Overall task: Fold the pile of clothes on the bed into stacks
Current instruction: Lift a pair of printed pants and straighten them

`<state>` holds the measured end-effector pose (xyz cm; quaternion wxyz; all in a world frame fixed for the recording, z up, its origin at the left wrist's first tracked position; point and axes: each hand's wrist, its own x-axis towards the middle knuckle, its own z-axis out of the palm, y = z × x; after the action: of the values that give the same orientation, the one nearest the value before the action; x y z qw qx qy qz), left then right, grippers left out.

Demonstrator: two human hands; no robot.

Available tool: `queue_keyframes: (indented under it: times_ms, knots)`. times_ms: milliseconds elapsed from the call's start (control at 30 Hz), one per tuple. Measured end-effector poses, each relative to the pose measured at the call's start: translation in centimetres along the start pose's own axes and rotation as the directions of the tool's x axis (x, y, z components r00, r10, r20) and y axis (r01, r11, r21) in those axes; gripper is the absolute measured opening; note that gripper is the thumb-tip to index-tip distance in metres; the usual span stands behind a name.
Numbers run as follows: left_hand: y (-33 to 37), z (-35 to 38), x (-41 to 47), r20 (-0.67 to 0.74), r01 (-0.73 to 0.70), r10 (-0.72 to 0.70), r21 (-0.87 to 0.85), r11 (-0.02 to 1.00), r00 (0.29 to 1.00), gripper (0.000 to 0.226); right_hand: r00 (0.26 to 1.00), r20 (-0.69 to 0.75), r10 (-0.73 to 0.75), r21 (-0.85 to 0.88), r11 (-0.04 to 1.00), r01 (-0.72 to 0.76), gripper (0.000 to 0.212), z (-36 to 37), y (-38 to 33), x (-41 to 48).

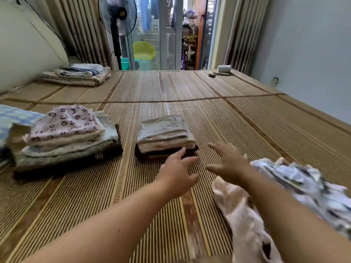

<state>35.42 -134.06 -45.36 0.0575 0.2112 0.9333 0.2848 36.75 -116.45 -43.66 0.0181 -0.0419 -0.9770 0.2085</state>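
A small stack of folded beige and brown clothes (pixel 165 136) sits in the middle of the bamboo mat (pixel 237 118). My left hand (pixel 179 172) hovers just in front of its near edge, fingers spread and holding nothing. My right hand (pixel 228 163) reaches beside the stack's right corner, fingers straight and empty. A larger stack topped by a pink heart-print piece (pixel 66 137) stands at the left. Unfolded clothes lie at the right: a pale pink garment (pixel 241 215) under my right forearm and a white patterned one (pixel 303 185) beyond it.
A folded blanket and towels (pixel 79 74) lie at the far left by a cushion (pixel 24 44). A blue checked cloth (pixel 13 120) is at the left edge. A small grey roll (pixel 224 69) sits at the far right corner. A standing fan (pixel 117 21) stands by the glass door.
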Motion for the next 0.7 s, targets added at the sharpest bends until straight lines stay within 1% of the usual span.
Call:
queue_keyframes:
  times_ms: [67,133,233,300,333,367,433,500,567,633,667,700]
  knots:
    - [2.4,2.7,-3.4,0.099,-0.007,0.009,-0.022,1.0,0.995,0.056,0.999,0.013,0.034,0.027,0.999,-0.034,0.069,-1.7,0.8,-4.4]
    - [4.5,5.8,-6.4,0.158,-0.054,0.058,-0.031,0.998,0.986,0.058,0.995,0.021,0.1,0.068,0.993,-0.101,0.065,-2.7,2.2,-8.3]
    - [6.9,9.3,-9.1,0.235,-0.13,0.126,0.003,0.991,0.964,0.071,0.972,0.054,0.229,0.113,0.966,-0.234,0.064,-2.9,4.1,-13.0]
    - [7.0,10.9,-9.7,0.291,-0.112,0.098,0.035,0.993,0.952,0.082,0.955,0.101,0.28,0.117,0.95,-0.291,0.062,-1.7,5.1,-14.7]
    - [7.1,11.5,-10.0,0.314,-0.089,0.072,0.039,0.995,0.947,0.083,0.944,0.128,0.305,0.123,0.939,-0.32,0.063,-1.1,5.6,-15.7]
    - [7.6,11.8,-10.1,0.319,-0.073,0.055,0.043,0.996,0.946,0.08,0.928,0.167,0.334,0.136,0.924,-0.357,0.067,-0.7,6.2,-16.8]
    - [8.1,11.9,-10.2,0.282,-0.052,0.042,0.028,0.998,0.958,0.061,0.91,0.226,0.347,0.077,0.925,-0.372,0.081,0.0,7.2,-17.7]
    - [8.2,11.7,-10.1,0.247,-0.045,0.05,-0.025,0.999,0.968,0.04,0.914,0.222,0.34,-0.011,0.938,-0.346,0.091,0.2,8.1,-17.2]
    - [7.8,11.6,-9.8,0.238,-0.023,0.033,-0.047,0.999,0.971,0.034,0.927,0.201,0.317,-0.018,0.947,-0.32,0.094,0.0,8.6,-16.5]
    - [7.4,11.8,-9.4,0.236,-0.001,0.013,-0.052,0.999,0.972,0.032,0.915,0.279,0.29,-0.045,0.956,-0.289,0.095,0.1,9.2,-16.0]
    - [7.4,11.8,-9.2,0.209,0.002,0.008,-0.051,0.999,0.978,0.03,0.903,0.329,0.276,-0.078,0.961,-0.265,0.092,0.1,9.3,-15.9]
    - [7.6,12.0,-9.0,0.157,-0.004,0.012,-0.048,0.999,0.988,0.027,0.898,0.351,0.266,-0.071,0.964,-0.258,0.085,0.2,9.5,-15.7]
